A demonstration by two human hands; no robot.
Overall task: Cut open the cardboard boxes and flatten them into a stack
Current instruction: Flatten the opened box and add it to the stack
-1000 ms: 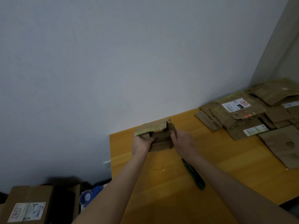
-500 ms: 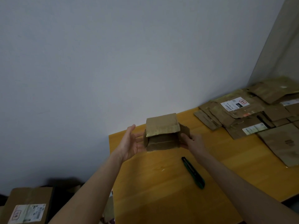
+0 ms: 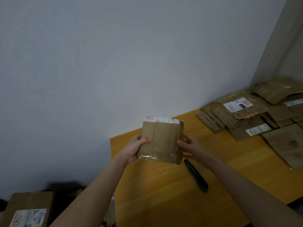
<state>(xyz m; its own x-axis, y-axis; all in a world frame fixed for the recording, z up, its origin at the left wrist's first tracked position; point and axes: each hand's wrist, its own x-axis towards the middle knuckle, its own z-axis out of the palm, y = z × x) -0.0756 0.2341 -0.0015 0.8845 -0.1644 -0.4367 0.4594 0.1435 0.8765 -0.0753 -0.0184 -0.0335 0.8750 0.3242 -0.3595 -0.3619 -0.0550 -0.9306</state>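
Box (image 3: 159, 141) is now flipped, taped face toward you, held above the table (image 3: 155, 194). Your left hand (image 3: 133, 150), open a moment ago, now grips its left edge; right hand (image 3: 192, 149) fingers grip the right. Tape looks uncut: knife (image 3: 196, 176) lies on the table, just beside.

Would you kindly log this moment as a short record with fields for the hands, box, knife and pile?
Box: small cardboard box, taped, white label on top, held over the wooden table
Left hand: grips its left side, thumb in front
Right hand: holds its right edge
Knife: green utility knife lying on the table, untouched
Pile: flattened boxes at the table's far right
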